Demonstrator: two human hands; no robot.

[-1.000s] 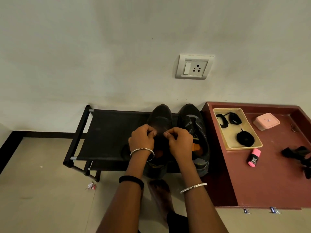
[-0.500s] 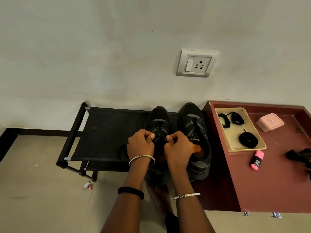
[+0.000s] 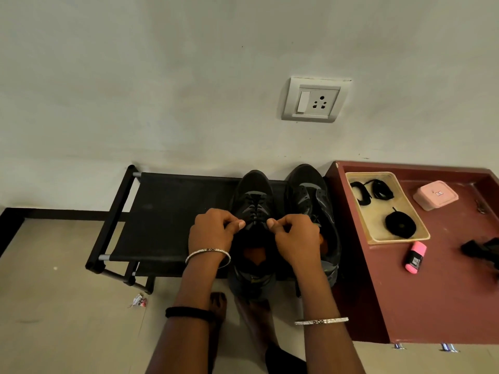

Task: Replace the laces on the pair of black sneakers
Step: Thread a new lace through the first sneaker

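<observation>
Sneaker (image 3: 253, 188) on rack (image 3: 167, 217): left hand (image 3: 213, 233), right hand (image 3: 295, 238) each pinched lace (image 3: 255, 209); second sneaker (image 3: 310, 195) at 3 o'clock.

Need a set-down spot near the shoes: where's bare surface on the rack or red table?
Free: rack fabric between its left frame bar and the left sneaker; red table's near half, below the tray and pink highlighter. Crowded: rack's right end: right sneaker, left hand and right hand pinching the lace; table's far strip, with tray and pink box.
</observation>
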